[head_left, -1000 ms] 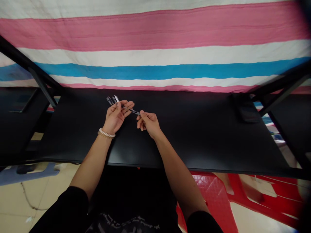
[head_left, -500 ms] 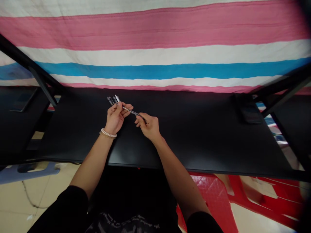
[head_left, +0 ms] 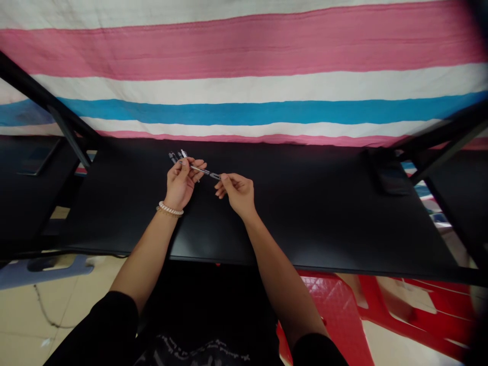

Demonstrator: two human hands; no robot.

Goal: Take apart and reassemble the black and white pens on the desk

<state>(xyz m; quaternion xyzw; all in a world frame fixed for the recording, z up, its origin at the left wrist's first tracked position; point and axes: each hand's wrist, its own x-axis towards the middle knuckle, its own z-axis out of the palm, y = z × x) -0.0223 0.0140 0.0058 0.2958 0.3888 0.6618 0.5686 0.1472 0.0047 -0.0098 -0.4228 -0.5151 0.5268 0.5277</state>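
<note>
Pinched between thumb and fingers at each end, the slim pen is held by both hands: the left hand has the far end under its thumb, and the right hand nips the near end between thumb and forefinger, its other fingers loosely curled below. The pen slants across the gap between the hands, above the black table, its middle bare and its grey and dark parts in plain sight. Just past the left hand, the ends of several other pens poke out, one whitish and the rest dark; whether that hand grips them or they lie on the table is hidden by the palm. The pen should be very light and stiff, so a fingertip pinch ought to be plenty, with no need of a full fist. Its barrel looks smooth and rather narrow, and would likely roll or slip lengthwise if pressed off-centre. It is probably sturdy in ordinary handling, though bending it hard between the hands could crack thin plastic. The best hold seems to be near each end, thumb opposite forefinger, square across the barrel, with the pull or push kept straight along its length.
</note>
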